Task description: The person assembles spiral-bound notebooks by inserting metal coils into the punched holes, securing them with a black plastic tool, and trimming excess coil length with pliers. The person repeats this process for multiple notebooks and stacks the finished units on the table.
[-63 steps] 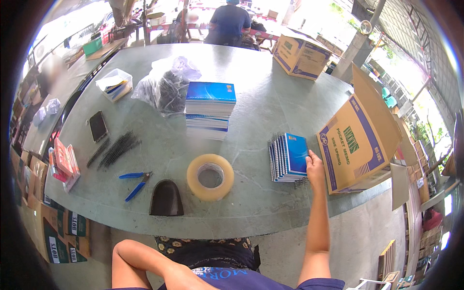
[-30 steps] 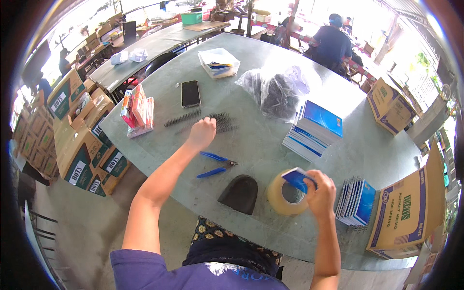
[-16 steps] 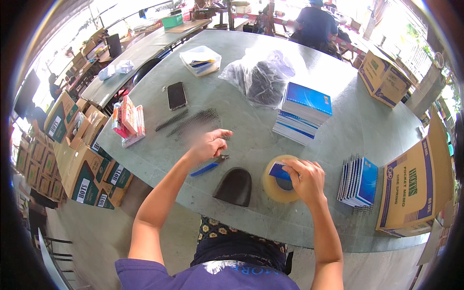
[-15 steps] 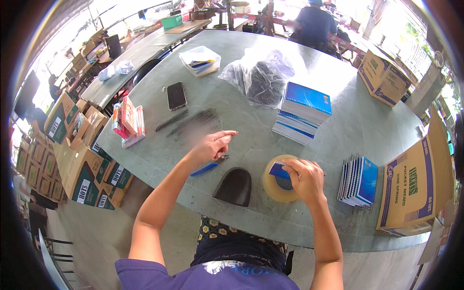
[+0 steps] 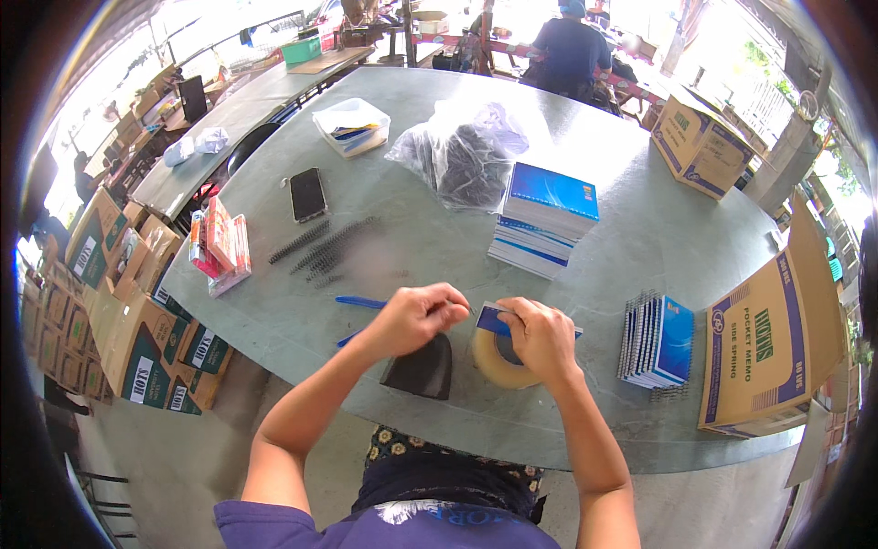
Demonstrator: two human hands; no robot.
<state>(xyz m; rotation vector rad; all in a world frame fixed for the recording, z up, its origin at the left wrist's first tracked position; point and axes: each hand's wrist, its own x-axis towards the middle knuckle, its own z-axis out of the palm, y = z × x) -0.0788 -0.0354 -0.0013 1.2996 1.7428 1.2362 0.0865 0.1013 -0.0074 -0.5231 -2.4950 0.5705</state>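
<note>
My right hand [image 5: 543,337] grips a small blue-covered notebook [image 5: 495,318] above a wide roll of clear tape [image 5: 501,368]. Close to the notebook's left end is my left hand [image 5: 419,318], fingers pinched together; whatever they hold is too small to make out. Under that hand sits a dark, rounded block [image 5: 422,373]. Blue tool handles [image 5: 361,300] stick out to its left, partly hidden by the hand. Loose dark wire spirals [image 5: 331,251] lie farther left. On the right stands a row of blue spiral-bound notebooks [image 5: 660,342].
Beyond my hands are a tall stack of blue notebooks [image 5: 549,215] and a clear plastic bag [image 5: 462,156] with dark contents. A phone [image 5: 307,195], red-and-white packs [image 5: 219,240] and a white tub [image 5: 351,128] are at left. Cardboard boxes [image 5: 764,339] stand right. Someone sits far off.
My left hand has moved right and down, to the notebook's left end, with its fingers pinching. The right hand still holds the notebook. The whole view has shifted slightly.
</note>
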